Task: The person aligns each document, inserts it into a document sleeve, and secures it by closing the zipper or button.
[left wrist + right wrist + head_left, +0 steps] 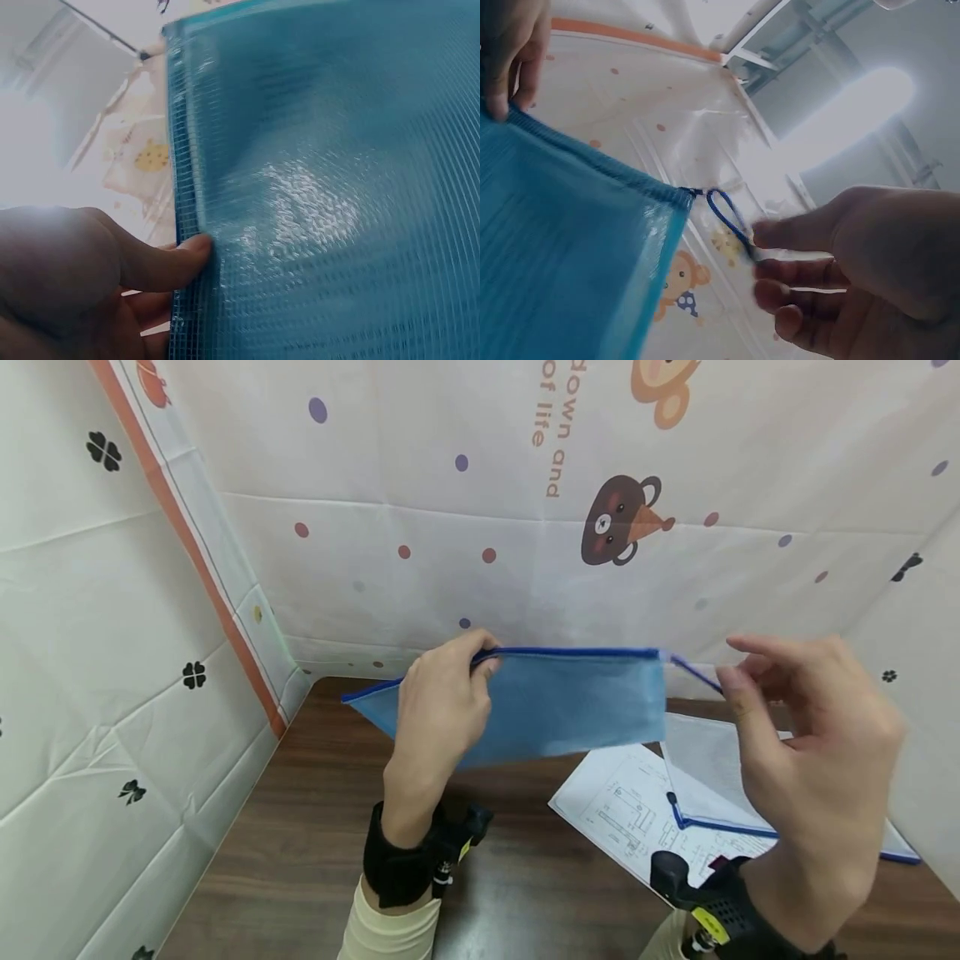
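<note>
Printed fabric with bears and dots (525, 527) is hanging around a dark wooden desk (315, 843), and above the desk's middle a blue mesh zipper pouch (555, 710) is being held in the air, zipper edge upward. The left hand (438, 710) is gripping the pouch near its left end, fingers curled over the top edge and thumb (169, 262) pressing the mesh from the near side. The right hand (813, 768) is pinching the blue pull loop (727, 217) at the pouch's right corner between thumb and fingertips, the remaining fingers loosely curled. Toward the desk's right edge a printed sheet with drawings (637, 810) is lying under a second, pale pouch with blue trim (712, 777), both well below the hands. Judging from this, the zipper is being worked, and doing it well is calling for the left hand to be keeping the top edge taut and level while the right is drawing the loop straight along the zipper line rather than upward or outward, so the slider is not snagging the mesh. Whether the zipper is open or closed along its length cannot be told.
</note>
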